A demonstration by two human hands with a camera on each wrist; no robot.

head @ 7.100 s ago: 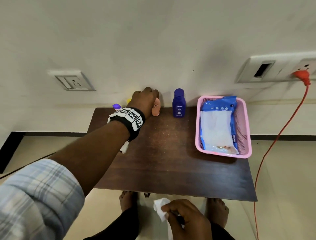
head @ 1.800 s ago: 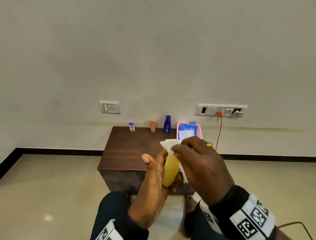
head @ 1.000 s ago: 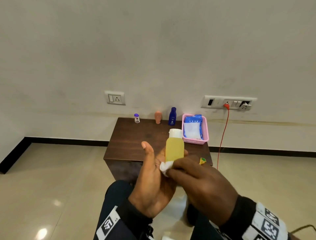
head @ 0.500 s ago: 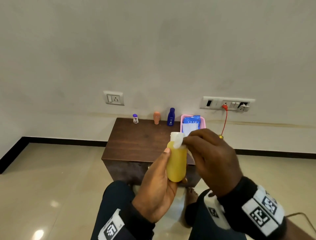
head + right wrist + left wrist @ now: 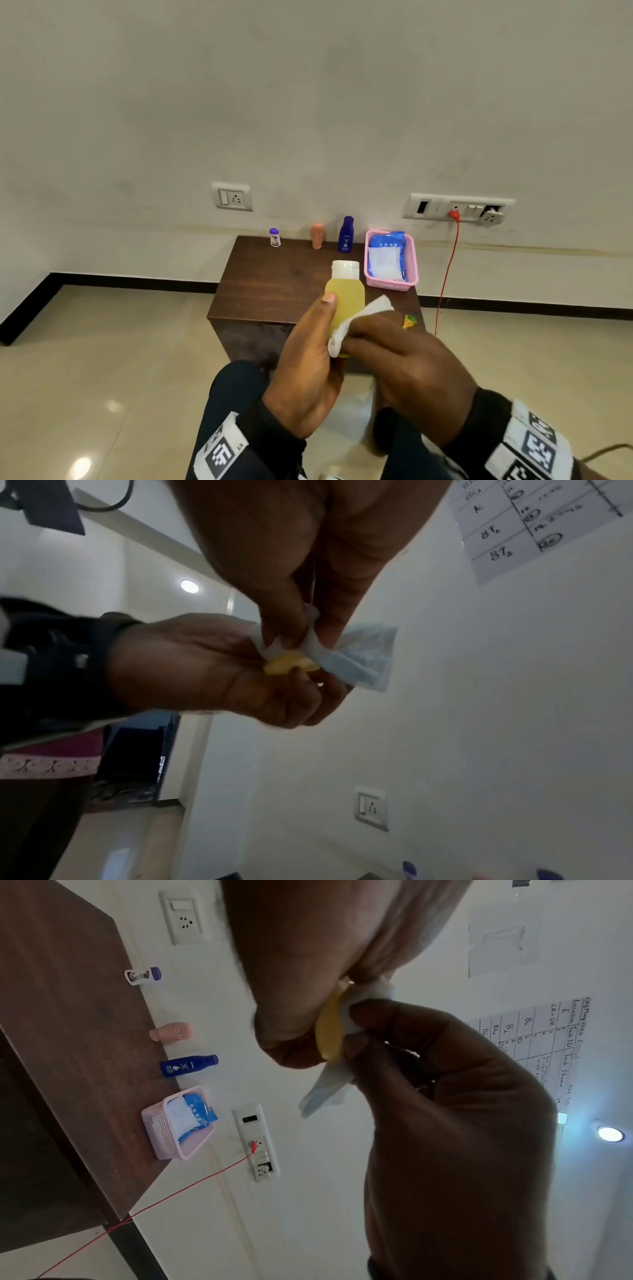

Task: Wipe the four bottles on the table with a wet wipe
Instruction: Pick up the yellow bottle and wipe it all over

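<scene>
Holding the yellow bottle [image 5: 346, 301] upright in the left hand [image 5: 308, 370], white cap up, long axis vertical, out in front of the bench [image 5: 284, 284] and clear of it. Curling left fingers [image 5: 327, 305] round its body, thumb lying along the near side. Pinching the wet wipe [image 5: 356, 322] in the right hand [image 5: 407, 363], pressing it to the bottle's lower right side, a loose tail of wipe hanging free in the wrist views.

Standing in a row along the bench's far edge by the wall: small purple-capped bottle [image 5: 274, 237], label too small to read; peach bottle [image 5: 317, 235] resting cap-down, dark label unreadable; blue bottle [image 5: 187, 1065] reading "NIVEA" in the left wrist view, cap up. Sitting just right of it, pink basket [image 5: 412, 260] carrying a blue wipes pack [image 5: 387, 257], print not legible.

Showing on the wall, a hand-drawn chart [image 5: 534, 1047] with "Task ID", "Task Name", "BT".
</scene>
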